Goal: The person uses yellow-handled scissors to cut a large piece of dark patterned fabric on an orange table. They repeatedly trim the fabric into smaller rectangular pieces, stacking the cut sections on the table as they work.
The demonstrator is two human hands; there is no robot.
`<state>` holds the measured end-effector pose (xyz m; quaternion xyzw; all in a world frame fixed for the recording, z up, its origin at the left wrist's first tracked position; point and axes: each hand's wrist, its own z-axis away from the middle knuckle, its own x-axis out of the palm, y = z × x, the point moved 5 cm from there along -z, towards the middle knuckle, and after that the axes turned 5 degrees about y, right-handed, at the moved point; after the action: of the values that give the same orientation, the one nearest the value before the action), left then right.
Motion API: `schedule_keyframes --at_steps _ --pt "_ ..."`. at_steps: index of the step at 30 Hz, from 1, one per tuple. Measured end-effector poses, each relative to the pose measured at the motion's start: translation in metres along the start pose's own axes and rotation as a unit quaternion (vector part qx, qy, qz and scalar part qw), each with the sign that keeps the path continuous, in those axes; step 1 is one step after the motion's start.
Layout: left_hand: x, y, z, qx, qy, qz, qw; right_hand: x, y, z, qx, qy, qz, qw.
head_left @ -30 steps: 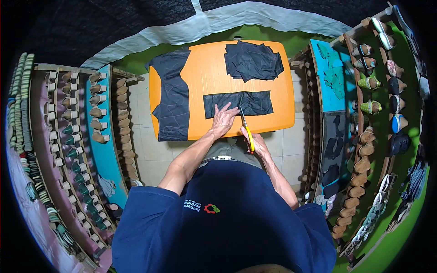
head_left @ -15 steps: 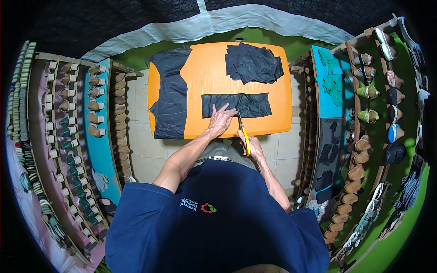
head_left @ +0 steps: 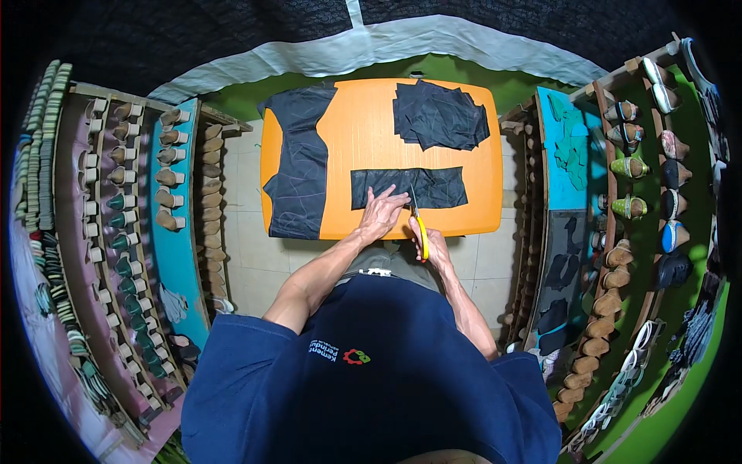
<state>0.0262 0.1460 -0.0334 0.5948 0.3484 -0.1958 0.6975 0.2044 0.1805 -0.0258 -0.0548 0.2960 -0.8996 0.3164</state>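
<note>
My left hand (head_left: 383,213) lies with its fingers stretched out over a rectangular black fabric piece (head_left: 447,188) near the table's front edge. My right hand (head_left: 434,249) grips yellow-handled scissors (head_left: 423,238), whose blades point away from me over the fabric's front edge. The blade tips rest about mid-piece, just right of my left fingertips. Whether the blades are parted is too small to tell. A larger black fabric piece (head_left: 298,166) with pale lines drawn on it covers the left of the orange table (head_left: 359,116). A stack of cut black pieces (head_left: 440,116) lies at the far right.
Wooden racks of shoe lasts (head_left: 127,201) stand to the left. On the right, more racks hold lasts and shoes (head_left: 630,166), beside a blue board (head_left: 560,147) with green cut-outs. A pale cloth (head_left: 417,39) hangs behind the table, above a tiled floor.
The scissors and my right hand have moved slightly away from me, farther over the fabric. My left hand stays in place on it. The whole view has shifted a little.
</note>
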Motion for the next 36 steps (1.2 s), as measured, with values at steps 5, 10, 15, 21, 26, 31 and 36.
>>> schedule_keyframes --at_steps 5,10,15,21,26,31,36 --pt "-0.005 0.003 0.003 0.006 0.013 0.016 1.0 0.002 -0.005 -0.012 0.007 -0.044 0.016 0.999" --pt "-0.009 0.005 0.01 0.02 0.026 0.023 0.999 0.001 -0.01 -0.026 -0.018 -0.036 0.036 0.999" --pt "-0.015 0.005 0.014 0.012 0.018 0.006 1.0 -0.003 -0.016 -0.02 -0.039 -0.025 0.058 0.997" --pt "-0.02 0.01 0.022 0.026 0.02 0.017 0.999 0.007 -0.039 -0.027 -0.046 -0.069 0.032 0.996" --pt "-0.031 0.021 0.033 0.024 0.054 0.012 0.998 0.016 -0.055 -0.036 -0.156 0.034 0.062 0.985" --pt "-0.04 0.033 0.05 0.084 0.051 0.045 0.994 0.03 -0.046 -0.067 -0.235 0.012 0.083 0.968" --pt "-0.067 0.043 0.045 0.011 0.153 0.063 0.986 0.002 -0.092 -0.053 -0.289 -0.055 0.001 0.956"
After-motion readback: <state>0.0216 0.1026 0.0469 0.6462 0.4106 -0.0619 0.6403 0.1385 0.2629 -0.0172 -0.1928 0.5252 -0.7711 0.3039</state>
